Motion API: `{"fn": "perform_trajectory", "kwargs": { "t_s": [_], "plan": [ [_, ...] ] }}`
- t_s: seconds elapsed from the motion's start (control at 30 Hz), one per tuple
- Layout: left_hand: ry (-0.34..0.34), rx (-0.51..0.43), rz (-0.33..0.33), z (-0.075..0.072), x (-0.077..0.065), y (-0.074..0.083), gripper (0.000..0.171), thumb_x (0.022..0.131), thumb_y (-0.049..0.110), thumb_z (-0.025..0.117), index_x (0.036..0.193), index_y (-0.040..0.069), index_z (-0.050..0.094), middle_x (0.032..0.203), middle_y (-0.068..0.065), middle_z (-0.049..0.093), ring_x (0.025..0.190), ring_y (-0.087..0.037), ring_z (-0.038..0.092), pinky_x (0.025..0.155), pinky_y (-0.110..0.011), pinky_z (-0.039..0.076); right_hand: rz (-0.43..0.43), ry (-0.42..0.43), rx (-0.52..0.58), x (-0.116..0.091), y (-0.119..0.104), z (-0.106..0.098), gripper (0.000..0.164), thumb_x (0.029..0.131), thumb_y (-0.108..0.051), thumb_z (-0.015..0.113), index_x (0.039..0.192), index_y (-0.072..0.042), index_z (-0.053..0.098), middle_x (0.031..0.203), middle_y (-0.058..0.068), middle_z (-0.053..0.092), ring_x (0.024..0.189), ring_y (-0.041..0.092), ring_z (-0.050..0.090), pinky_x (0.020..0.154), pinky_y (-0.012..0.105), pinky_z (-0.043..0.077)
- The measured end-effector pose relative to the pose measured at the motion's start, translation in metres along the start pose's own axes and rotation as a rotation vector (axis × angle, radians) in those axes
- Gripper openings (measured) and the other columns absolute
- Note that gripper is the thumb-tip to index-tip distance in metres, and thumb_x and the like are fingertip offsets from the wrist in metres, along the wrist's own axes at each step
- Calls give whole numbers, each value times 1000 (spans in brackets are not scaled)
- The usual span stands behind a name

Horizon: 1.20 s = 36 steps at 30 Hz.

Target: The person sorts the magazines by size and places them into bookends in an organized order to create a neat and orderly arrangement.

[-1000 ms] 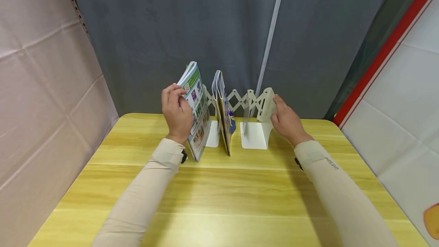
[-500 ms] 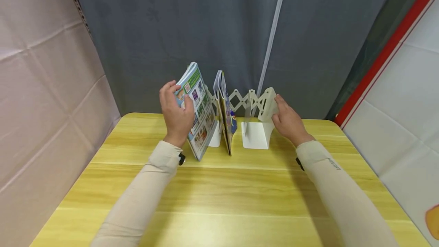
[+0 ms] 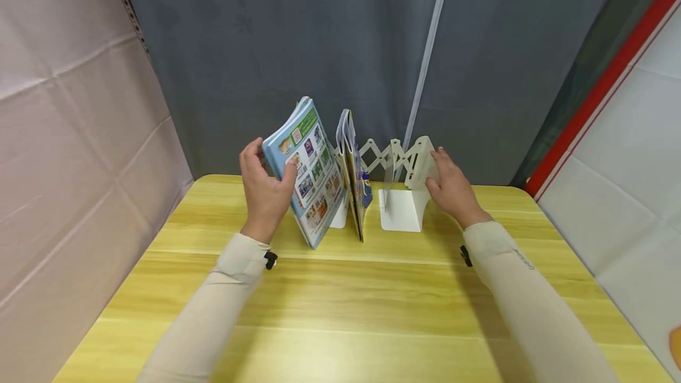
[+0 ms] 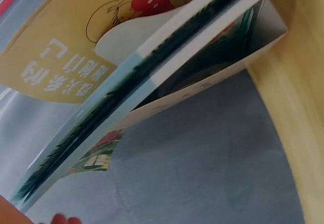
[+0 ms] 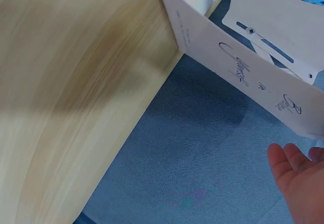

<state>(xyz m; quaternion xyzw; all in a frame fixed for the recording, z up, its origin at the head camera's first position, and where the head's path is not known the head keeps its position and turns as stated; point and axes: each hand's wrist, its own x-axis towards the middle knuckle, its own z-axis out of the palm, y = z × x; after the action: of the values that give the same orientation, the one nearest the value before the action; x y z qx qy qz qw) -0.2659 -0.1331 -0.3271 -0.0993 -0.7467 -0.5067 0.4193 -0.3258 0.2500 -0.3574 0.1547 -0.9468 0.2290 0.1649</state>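
A thin picture book (image 3: 315,179), its back printed with small cover pictures, leans at the left end of a white extendable bookend (image 3: 401,214). My left hand (image 3: 266,194) holds its upper left edge, thumb on the printed face and fingers behind. In the left wrist view the light blue edge (image 4: 119,79) of this book runs across a yellow book (image 4: 55,64). My right hand (image 3: 454,191) rests with extended fingers by the outer face of the right end plate (image 3: 422,164). In the right wrist view the fingertips (image 5: 278,155) are right beside that lettered plate (image 5: 243,72).
Several thin books (image 3: 351,179) stand upright in the middle of the bookend, before its zigzag lattice (image 3: 375,155). The wooden table (image 3: 340,306) ends at a grey curtain (image 3: 266,34) behind. A pale cloth wall (image 3: 85,135) flanks the left side, a white panel (image 3: 633,164) the right.
The picture book has swung round so its printed face turns more toward me. My left hand has shifted slightly left and down with its edge. The right hand stays at the end plate.
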Motion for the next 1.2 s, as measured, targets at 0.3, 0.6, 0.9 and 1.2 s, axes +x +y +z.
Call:
{"fn": "perform_trajectory", "kwargs": {
  "t_s": [0.3,0.6,0.9,1.2],
  "plan": [
    [10,-20,-170,5,2,-5,105,82,35,79,159,9,12,139,-7,42,111,-22,52,88,-38,49,8,17,33,-3,2,2,63,97,-13,45,155,1,25,161,24,20,144,44,24,112,61,24],
    [-20,53,-116,13,12,-13,42,88,34,73,117,4,66,130,-7,47,114,-16,49,76,-32,55,15,32,28,-2,2,4,64,97,-13,46,155,4,24,161,23,21,144,43,25,114,58,23],
    [181,84,289,28,19,-24,26,93,16,65,91,-9,73,119,-15,60,109,-28,56,88,-40,48,45,26,50,0,0,5,64,98,-13,45,156,3,22,161,22,21,145,42,24,115,57,22],
    [355,28,477,43,23,-21,19,87,7,68,73,-5,70,111,-15,65,103,-38,55,97,-49,39,59,19,87,-1,-2,7,65,99,-17,41,157,0,18,159,23,24,143,43,28,114,58,24]
  ]
}}
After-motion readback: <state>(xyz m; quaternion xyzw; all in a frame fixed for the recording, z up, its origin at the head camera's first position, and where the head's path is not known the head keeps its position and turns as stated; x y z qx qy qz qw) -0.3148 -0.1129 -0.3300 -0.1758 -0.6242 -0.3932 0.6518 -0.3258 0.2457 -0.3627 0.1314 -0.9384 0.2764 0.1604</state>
